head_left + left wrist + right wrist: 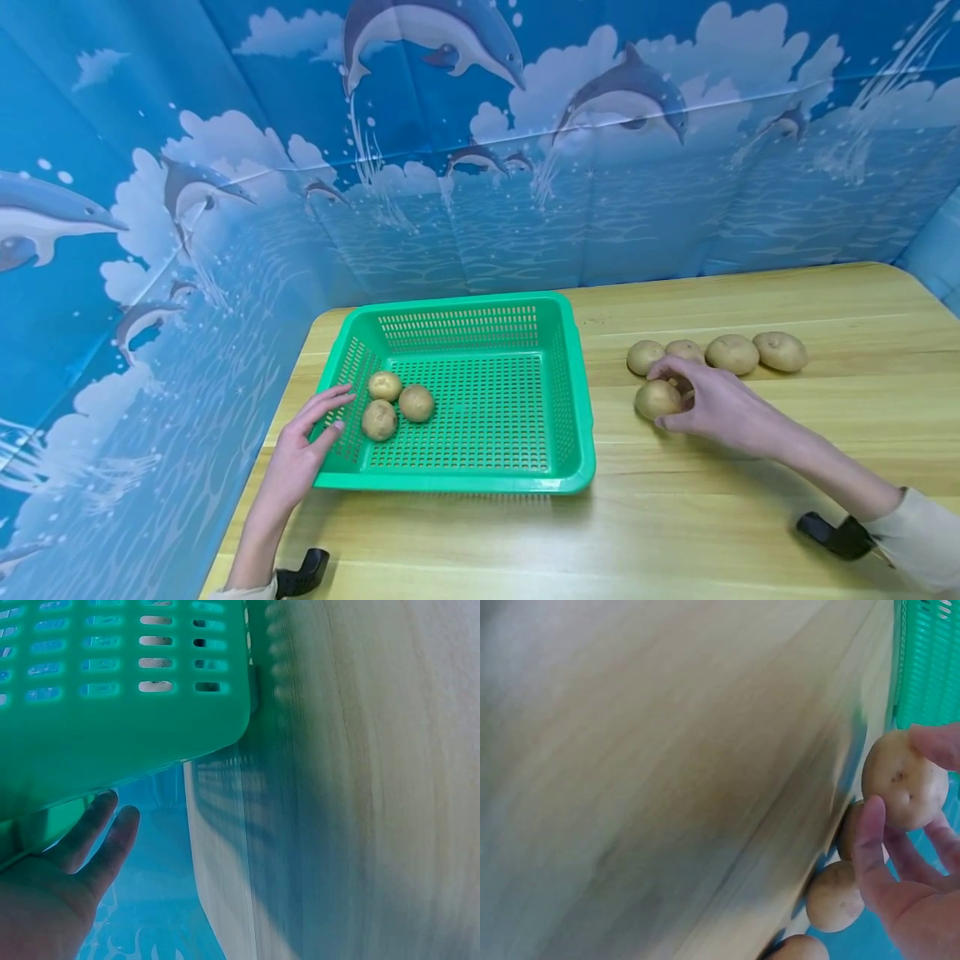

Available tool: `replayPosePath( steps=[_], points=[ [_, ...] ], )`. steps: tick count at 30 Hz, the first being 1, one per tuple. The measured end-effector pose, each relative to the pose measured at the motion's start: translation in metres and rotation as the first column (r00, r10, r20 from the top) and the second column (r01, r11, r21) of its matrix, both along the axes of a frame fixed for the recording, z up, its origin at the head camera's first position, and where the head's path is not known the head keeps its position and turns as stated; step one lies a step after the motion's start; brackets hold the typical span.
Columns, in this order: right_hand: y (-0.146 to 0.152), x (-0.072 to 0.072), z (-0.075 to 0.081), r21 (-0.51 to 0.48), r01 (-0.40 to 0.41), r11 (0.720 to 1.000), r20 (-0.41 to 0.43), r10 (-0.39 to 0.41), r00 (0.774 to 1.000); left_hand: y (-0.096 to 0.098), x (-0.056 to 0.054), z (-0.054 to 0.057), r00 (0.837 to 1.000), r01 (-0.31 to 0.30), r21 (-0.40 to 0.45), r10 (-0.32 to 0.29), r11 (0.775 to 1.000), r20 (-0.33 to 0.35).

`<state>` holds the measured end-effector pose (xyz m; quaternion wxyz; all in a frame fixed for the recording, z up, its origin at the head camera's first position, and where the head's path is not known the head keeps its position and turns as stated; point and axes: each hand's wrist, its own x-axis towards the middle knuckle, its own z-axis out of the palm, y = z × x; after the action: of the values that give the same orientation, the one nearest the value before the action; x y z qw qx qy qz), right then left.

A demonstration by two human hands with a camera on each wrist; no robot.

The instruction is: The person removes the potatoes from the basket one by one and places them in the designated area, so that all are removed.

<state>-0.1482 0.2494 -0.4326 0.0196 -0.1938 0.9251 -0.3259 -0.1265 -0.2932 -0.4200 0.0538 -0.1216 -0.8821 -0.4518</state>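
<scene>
My right hand [716, 404] grips a round tan potato [657, 401] between thumb and fingers at the near side of a potato row. In the right wrist view, that potato [901, 780] shows small dark eyes, and the fingers curl round it. At the left side of a green plastic basket [450, 482], my left hand [296, 454] lies over the rim with fingers loosely extended, holding nothing. Three potatoes sit together in the basket's left part, one of them a browner potato [416, 403]. From the left wrist, the hand [56, 889] shows beside the basket's slotted wall [120, 724].
Behind the gripped potato, several potatoes form a row, ending in an oval potato [781, 352] at the right. A wooden table [720, 533] carries everything. A blue dolphin-print curtain [517, 225] stands along the table's back and left sides.
</scene>
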Motion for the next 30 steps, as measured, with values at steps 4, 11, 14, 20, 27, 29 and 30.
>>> replayPosePath(
  steps=[4, 11, 14, 20, 27, 29, 30],
  points=[
    [0.0014, -0.0023, -0.0015, 0.006, 0.001, 1.0, 0.035, -0.002, 0.999, -0.0003, -0.0002, -0.0003, 1.0, -0.002, -0.004, 0.002, 1.0, -0.001],
    [0.0017, -0.0065, -0.0007, -0.014, -0.01, 1.0, 0.095, 0.012, 0.995, 0.0003, 0.0005, -0.0001, 1.0, -0.001, 0.0, 0.001, 1.0, -0.003],
    [0.0017, -0.0081, -0.0003, -0.011, -0.018, 1.0, 0.108, 0.019, 0.994, 0.0005, 0.0007, 0.0004, 1.0, -0.002, 0.001, 0.002, 1.0, -0.002],
    [0.0037, -0.0077, 0.0003, -0.009, -0.033, 0.999, 0.106, 0.034, 0.994, 0.0003, -0.0002, 0.0007, 1.0, -0.006, -0.001, 0.006, 1.0, -0.001],
    [0.0029, -0.007, -0.0016, 0.003, -0.022, 1.0, 0.107, 0.022, 0.994, 0.0002, -0.0008, 0.0004, 1.0, -0.012, -0.01, 0.012, 1.0, -0.005],
    [0.0028, -0.0077, -0.0027, 0.009, -0.031, 0.999, 0.096, 0.03, 0.995, -0.0001, -0.0008, 0.0, 1.0, -0.015, -0.013, 0.014, 1.0, -0.006],
    [0.003, -0.008, -0.003, 0.014, -0.038, 0.999, 0.092, 0.037, 0.995, -0.0002, -0.0008, -0.0003, 1.0, -0.015, -0.014, 0.015, 1.0, -0.007]
  ],
)
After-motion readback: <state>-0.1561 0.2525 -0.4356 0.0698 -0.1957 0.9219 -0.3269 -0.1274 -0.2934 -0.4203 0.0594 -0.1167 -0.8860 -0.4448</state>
